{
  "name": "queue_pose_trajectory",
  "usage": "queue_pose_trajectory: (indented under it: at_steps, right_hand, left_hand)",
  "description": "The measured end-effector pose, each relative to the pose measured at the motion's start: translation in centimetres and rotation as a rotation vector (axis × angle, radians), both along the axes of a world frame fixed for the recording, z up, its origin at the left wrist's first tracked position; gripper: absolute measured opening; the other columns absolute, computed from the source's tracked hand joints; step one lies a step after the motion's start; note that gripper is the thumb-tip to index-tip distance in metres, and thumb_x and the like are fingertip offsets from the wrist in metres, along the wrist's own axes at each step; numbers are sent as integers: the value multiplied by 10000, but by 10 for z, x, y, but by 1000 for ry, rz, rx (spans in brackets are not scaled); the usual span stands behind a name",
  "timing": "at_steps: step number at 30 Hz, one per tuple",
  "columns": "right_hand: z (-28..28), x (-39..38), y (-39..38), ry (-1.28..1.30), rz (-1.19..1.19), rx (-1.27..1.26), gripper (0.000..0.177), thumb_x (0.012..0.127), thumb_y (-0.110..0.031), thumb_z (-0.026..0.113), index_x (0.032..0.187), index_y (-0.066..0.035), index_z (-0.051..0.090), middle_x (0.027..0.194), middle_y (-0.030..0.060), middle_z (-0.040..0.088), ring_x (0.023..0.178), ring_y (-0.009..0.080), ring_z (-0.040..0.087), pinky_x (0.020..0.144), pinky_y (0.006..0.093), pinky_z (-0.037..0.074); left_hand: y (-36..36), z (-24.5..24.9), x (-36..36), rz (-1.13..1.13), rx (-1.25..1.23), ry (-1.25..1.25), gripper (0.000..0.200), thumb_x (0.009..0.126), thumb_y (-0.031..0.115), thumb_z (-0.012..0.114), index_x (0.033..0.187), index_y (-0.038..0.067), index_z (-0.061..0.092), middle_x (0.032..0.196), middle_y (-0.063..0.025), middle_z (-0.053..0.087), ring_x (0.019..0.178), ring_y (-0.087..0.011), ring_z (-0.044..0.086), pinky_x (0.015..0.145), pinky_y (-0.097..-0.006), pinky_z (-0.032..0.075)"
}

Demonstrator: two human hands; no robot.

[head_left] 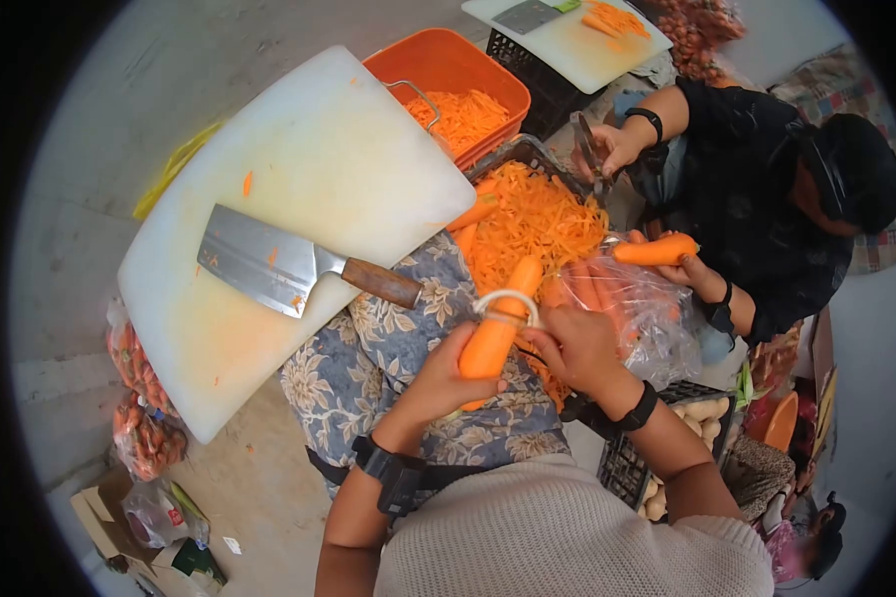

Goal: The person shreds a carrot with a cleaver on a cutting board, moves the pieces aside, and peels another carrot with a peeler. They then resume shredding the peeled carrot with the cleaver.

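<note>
My left hand grips the lower end of a thick orange carrot, which points up and away over my lap. Closed around a white peeler, my right hand holds it across the carrot's middle. Just beyond is a heap of orange peelings in a dark crate, with more carrots at its left edge. A clear plastic bag of carrots lies right of the peelings. On the large white cutting board at the left rests a cleaver with a wooden handle.
An orange tub of shredded carrot stands behind the board. At the right a co-worker holds a carrot and a tool. A second board sits on a black crate. Bagged carrots lie lower left; a potato crate is right of me.
</note>
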State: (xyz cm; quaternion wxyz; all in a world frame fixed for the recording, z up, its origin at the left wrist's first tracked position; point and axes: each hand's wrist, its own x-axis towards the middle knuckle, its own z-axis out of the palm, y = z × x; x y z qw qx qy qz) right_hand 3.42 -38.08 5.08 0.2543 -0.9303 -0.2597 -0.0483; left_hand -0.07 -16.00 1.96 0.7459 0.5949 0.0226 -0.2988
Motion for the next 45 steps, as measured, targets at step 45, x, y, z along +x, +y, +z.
queue_pose_trajectory:
  at_steps: [45]
  right_hand:
    - [-12,13,-41,240,-429,158,279,918,-295,589,809,-39,590,654,163,574,598,350,585,554,428,443]
  left_hand:
    - [10,20,-7,-70,443,-274,515,666,135,775,1109,37,531,885,-96,621,820,-220,624,737,-332,491]
